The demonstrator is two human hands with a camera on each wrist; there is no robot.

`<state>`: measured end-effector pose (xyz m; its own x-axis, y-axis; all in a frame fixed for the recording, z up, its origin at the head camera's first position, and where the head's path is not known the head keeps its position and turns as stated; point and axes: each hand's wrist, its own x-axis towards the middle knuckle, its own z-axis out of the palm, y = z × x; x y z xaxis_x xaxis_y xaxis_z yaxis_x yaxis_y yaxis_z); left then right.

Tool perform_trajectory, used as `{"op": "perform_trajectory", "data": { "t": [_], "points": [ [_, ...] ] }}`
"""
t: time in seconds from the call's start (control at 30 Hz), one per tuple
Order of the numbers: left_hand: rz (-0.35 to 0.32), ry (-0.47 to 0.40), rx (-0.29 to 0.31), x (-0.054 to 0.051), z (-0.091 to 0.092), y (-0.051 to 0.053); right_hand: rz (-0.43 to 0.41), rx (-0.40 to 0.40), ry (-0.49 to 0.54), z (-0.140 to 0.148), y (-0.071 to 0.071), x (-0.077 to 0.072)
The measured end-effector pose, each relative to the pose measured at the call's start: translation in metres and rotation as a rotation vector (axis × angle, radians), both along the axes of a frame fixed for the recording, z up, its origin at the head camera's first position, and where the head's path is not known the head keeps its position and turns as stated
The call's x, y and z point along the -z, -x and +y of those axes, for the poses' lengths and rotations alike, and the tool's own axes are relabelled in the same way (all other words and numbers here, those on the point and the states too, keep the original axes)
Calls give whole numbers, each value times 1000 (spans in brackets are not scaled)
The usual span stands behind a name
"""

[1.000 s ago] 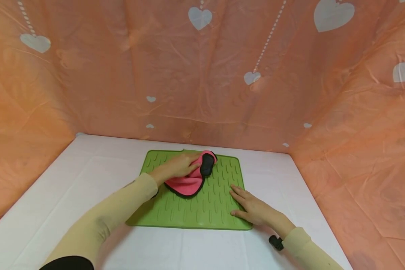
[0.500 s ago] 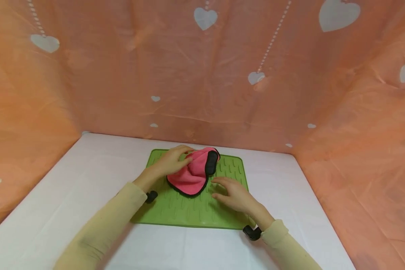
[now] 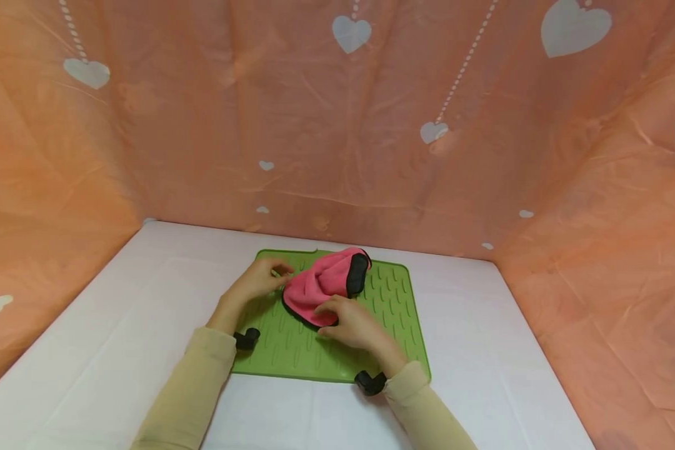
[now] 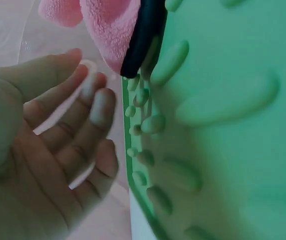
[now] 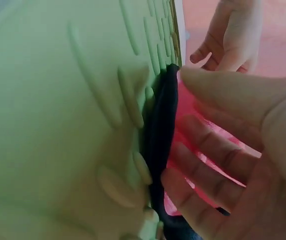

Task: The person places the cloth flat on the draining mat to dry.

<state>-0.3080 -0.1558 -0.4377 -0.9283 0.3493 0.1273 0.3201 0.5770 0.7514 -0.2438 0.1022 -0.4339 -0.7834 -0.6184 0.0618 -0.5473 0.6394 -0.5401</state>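
A crumpled pink plush cloth (image 3: 313, 289) with black edging and a black patch (image 3: 357, 273) at its far right end lies on a green ridged mat (image 3: 292, 356). Just left of the cloth is my left hand (image 3: 257, 279), its fingers relaxed and bent towards it; the left wrist view shows a gap between the fingertips and the cloth (image 4: 115, 30). My right hand (image 3: 351, 322) is at the cloth's near right side. In the right wrist view its extended fingers (image 5: 203, 165) lie against the pink fabric, with the thumb beside the black edging (image 5: 162, 130).
The mat rests on a white-covered table (image 3: 472, 325). Orange sheeting (image 3: 326, 137) with white hearts hangs behind and along both sides. A small black device (image 3: 247, 339) sits at the left wrist and another black device (image 3: 369, 382) at the right.
My left hand has let go of the cloth and drawn back to its left. My right hand has left the mat's right edge and moved leftwards to the cloth. The head view has shifted slightly.
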Motion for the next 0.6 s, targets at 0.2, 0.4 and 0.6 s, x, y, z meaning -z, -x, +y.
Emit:
{"op": "perform_trajectory", "data": {
  "t": [0.2, 0.4, 0.6],
  "points": [
    [-79, 119, -54, 5, 8, -2, -8, 24, -42, -5, 4, 8],
    [-82, 154, -104, 7, 14, -3, 36, 35, -62, -6, 6, 10],
    [-43, 203, -160, 10, 16, -4, 38, 18, -28, -4, 8, 10]
  ]
}}
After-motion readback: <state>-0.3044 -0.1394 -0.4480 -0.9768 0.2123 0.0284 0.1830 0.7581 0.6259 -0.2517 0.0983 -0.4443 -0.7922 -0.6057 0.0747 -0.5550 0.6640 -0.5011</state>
